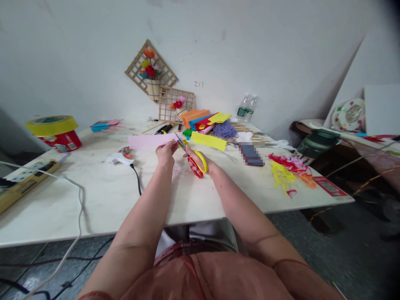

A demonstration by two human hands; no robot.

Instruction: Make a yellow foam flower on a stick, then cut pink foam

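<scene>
My left hand (pixel 166 151) pinches the right end of a long strip of pale pink paper (pixel 145 141) above the table. In my right hand (pixel 204 161) is a pair of scissors (pixel 196 166) with one red and one yellow handle loop. Their blades point up and left, at the paper's end beside my left fingertips. Whether the blades touch the paper I cannot tell. Just beyond my right hand lies a yellow paper strip (pixel 209 141). Small pinkish scraps (pixel 181 171) are scattered on the table below my hands.
A white glue gun (pixel 120 158) with a black cord lies left, near a power strip (pixel 29 177) and a red tub (pixel 64 139). Folded coloured papers (pixel 203 120), purple shreds (pixel 224 129) and sticks lie at the back. A phone (pixel 251 154) and shredded paper (pixel 283 174) are right.
</scene>
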